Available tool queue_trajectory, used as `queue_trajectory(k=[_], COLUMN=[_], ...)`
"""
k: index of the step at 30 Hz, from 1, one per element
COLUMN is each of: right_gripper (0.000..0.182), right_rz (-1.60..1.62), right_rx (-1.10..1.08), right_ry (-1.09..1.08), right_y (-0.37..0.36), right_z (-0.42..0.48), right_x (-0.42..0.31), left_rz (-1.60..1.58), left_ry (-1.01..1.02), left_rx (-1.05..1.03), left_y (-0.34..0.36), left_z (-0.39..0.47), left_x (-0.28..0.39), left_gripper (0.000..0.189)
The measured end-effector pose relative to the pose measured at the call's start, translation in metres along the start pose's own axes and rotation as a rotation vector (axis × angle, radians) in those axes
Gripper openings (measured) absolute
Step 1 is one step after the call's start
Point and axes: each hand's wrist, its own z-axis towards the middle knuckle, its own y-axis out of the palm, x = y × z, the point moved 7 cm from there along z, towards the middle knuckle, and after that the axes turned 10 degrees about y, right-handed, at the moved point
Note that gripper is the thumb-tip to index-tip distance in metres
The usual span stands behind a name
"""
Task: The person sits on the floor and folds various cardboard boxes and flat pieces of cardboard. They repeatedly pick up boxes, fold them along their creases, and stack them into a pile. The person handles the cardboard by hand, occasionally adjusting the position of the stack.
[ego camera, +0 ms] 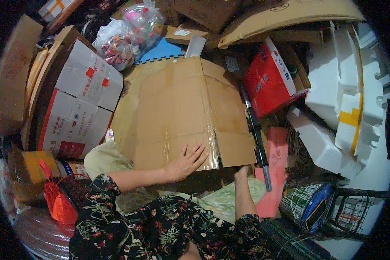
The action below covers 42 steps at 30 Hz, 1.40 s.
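Observation:
A large brown cardboard sheet, creased and partly taped (172, 104), lies before me with its near edge by my lap. My left hand (190, 162) rests on its near edge, palm down with fingers spread, beside strips of shiny clear tape. Below the right flap (235, 148) of the cardboard is my right hand (242, 170); its fingers are hidden under the flap, so its grip cannot be seen. Just right of the flap lies a black and silver metal pole (256, 136).
On the left stands a white and red carton (81, 104). A red box (268, 81) and white foam pieces (325, 74) are on the right. Filled clear plastic bags (143, 22) and a blue foam mat (164, 52) lie beyond the cardboard. A pink strip (274, 162) lies near the pole.

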Motion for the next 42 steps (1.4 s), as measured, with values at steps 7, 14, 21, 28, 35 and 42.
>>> queue_trajectory(k=[7,14,21,28,35,42], right_gripper=[0.038,0.073,0.091,0.068,0.049,0.053], right_rz=[-0.185,-1.535,-1.880,-2.021,-1.552,-1.583], right_rx=[0.086,-0.256,-0.267,-0.084,0.310,0.425], right_ry=[-0.134,-0.819,-0.512,-0.533,-0.818,-1.034], right_y=[-0.055,0.139,0.183,0.182,0.180,0.176], right_z=[0.020,-0.027,-0.016,-0.028,0.023,0.028], right_x=[-0.037,-0.014,0.034,0.071,0.074,0.089], left_rz=[-0.082,-0.488,-0.185,-0.207,-0.308,-0.318], left_ry=[0.161,0.118,-0.298,-0.332,-0.278,-0.235], left_rx=[-0.185,-0.271,0.307,0.166,0.132,0.240], left_y=[0.028,0.060,0.039,0.086,0.106,0.120], left_z=[-0.001,0.052,0.128,0.122,0.113,0.106], left_x=[0.019,-0.040,-0.163,-0.170,-0.175,-0.168], left_gripper=[0.073,0.062,0.059,0.059,0.052,0.051])
